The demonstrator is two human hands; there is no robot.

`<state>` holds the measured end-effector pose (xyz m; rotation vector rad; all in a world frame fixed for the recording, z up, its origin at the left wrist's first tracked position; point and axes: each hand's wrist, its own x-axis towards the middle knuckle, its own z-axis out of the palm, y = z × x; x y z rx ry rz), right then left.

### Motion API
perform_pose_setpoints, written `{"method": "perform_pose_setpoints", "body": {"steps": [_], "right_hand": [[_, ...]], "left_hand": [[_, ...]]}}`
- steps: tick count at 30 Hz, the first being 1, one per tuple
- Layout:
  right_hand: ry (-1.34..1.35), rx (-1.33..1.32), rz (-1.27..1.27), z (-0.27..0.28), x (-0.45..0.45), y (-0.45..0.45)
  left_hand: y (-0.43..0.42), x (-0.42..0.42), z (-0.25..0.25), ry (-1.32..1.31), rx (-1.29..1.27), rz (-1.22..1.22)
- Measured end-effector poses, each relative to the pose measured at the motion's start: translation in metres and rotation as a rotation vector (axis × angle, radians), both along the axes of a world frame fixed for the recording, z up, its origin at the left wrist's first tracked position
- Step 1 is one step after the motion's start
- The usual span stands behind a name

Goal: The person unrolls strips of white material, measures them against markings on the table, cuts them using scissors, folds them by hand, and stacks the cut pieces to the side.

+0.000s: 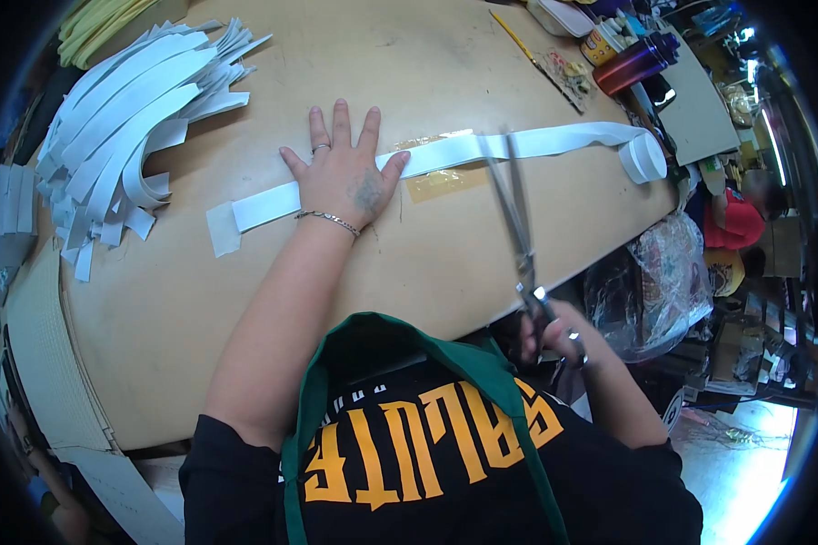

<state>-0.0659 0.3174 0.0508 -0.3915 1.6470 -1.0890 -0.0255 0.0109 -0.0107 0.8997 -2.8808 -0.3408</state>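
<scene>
Ribbon (pixel 554 143), white and flat, ran across the desk (pixel 382 272) from a pale tape patch (pixel 223 231) at left to a loose roll (pixel 643 159) at right, passing over brown tape (pixel 445 184). The left hand (pixel 347 177) lay palm-down on it, fingers spread, hiding a stretch; the right hand (pixel 563 321) was closed around the handles of scissors (pixel 518 218), whose blurred, slightly parted blades crossed the ribbon. At far right a lidded purple bottle (pixel 637 64), its contents hidden, lay near a yellow-and-white tub (pixel 602 44) and a white container (pixel 562 16); what those held could not be told. Off the desk's right edge sat a clear plastic bag (pixel 650 282), its contents unclear. A slender yellow-and-black stick (pixel 534 60) lay left of the bottle. At far left, white strips (pixel 127 118) were heaped near yellow strips (pixel 109 27). A person in red (pixel 732 221) was at right, beyond the desk.
</scene>
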Motion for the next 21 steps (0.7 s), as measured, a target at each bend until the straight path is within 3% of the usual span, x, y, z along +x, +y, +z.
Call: {"method": "perform_pose_setpoints", "body": {"steps": [4,21], "right_hand": [[0.024,0.070,0.225,0.002,0.016,-0.013],[0.038,0.237,0.162,0.000,0.015,-0.049]], "left_hand": [[0.000,0.000,-0.001,0.011,0.003,0.002],[0.000,0.000,-0.003,0.032,-0.019,-0.007]]}}
